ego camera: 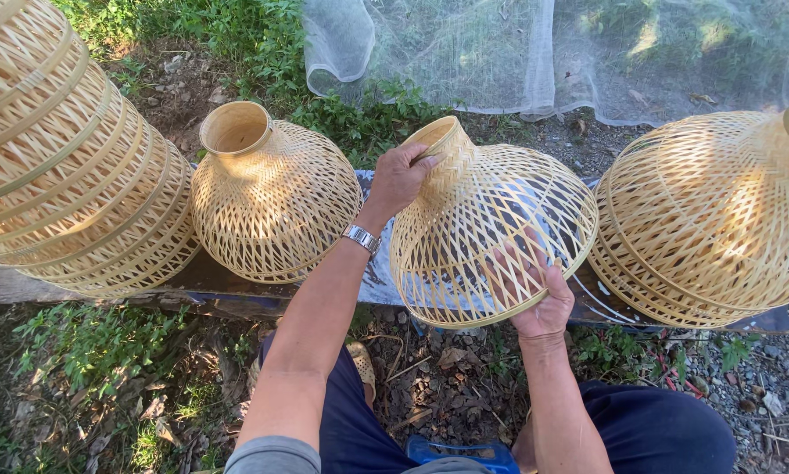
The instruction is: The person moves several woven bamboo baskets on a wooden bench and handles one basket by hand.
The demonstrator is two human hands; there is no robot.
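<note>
A woven bamboo lampshade [500,197], bell-shaped with an open lattice, tilts in front of me with its wide mouth toward me. My left hand [401,175] grips its narrow neck rim at the top. My right hand [535,294] reaches inside the wide mouth, fingers spread against the inner lattice and thumb on the lower rim. A metal watch sits on my left wrist.
A similar lampshade [267,193] stands to the left on a low dark bench [236,294]. A nested stack of shades [70,158] lies at far left, another stack [719,211] at right. White netting [535,53] covers the ground behind. Grass and dry leaves lie below; my knees are in dark trousers.
</note>
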